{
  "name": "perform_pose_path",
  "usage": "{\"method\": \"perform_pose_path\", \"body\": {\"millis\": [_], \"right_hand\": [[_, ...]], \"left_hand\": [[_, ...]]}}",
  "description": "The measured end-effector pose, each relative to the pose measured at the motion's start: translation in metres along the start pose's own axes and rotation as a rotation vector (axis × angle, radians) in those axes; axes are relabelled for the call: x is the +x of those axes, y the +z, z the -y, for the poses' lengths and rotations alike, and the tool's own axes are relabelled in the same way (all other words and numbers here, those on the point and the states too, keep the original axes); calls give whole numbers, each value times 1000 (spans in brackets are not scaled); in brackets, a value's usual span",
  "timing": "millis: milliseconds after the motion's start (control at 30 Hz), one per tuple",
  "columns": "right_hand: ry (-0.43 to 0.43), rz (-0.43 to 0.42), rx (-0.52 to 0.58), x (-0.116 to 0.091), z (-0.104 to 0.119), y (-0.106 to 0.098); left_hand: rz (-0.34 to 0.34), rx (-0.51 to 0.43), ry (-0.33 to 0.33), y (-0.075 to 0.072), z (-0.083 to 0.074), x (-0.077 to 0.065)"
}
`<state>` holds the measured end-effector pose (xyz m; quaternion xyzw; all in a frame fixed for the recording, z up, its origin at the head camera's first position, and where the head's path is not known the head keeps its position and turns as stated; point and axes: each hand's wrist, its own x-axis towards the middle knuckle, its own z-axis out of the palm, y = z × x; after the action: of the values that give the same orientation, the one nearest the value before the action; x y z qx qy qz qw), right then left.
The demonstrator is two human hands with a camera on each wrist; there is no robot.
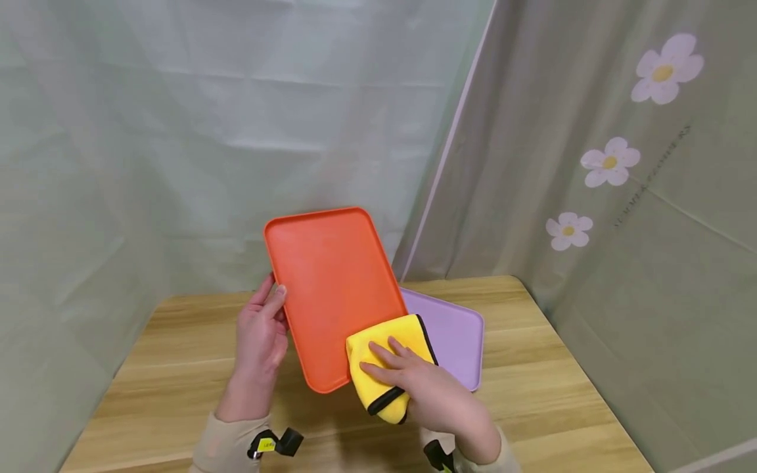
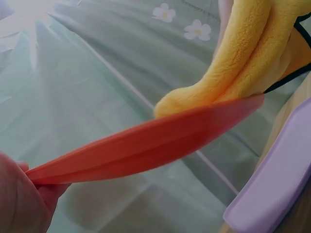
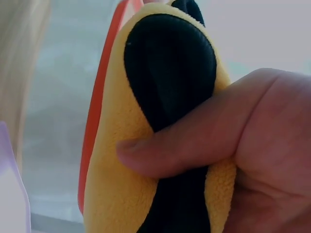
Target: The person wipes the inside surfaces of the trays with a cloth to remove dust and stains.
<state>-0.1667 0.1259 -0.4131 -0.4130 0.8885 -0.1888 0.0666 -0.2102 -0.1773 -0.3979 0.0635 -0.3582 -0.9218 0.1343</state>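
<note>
An orange tray is held up at a tilt above the table, its inner face toward the head camera. My left hand grips its left edge, thumb on the rim and fingers behind. Against the tray's lower right corner lies a folded yellow cloth with black edging. My right hand holds this cloth to the tray with fingers spread over it. In the right wrist view the thumb lies across the cloth's black-edged fold. From the left wrist, the tray shows edge-on, with the cloth touching its upper side.
A purple tray lies on the wooden table behind the right hand, partly covered by the orange tray and cloth. Pale curtains stand behind and at both sides, with white flowers on the right one.
</note>
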Motion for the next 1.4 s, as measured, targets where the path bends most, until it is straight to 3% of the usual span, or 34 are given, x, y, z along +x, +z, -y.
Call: {"method": "perform_pose_path", "body": {"millis": [167, 500, 967, 1400], "right_hand": [[87, -20, 46, -3, -4, -4], [180, -17, 57, -8, -10, -12], [183, -7, 77, -12, -15, -14], [173, -42, 63, -14, -19, -16]], "left_hand": [[39, -2, 2, -6, -6, 3], [101, -14, -14, -17, -9, 5], [90, -18, -33, -24, -11, 5], [87, -26, -9, -30, -14, 7]]}}
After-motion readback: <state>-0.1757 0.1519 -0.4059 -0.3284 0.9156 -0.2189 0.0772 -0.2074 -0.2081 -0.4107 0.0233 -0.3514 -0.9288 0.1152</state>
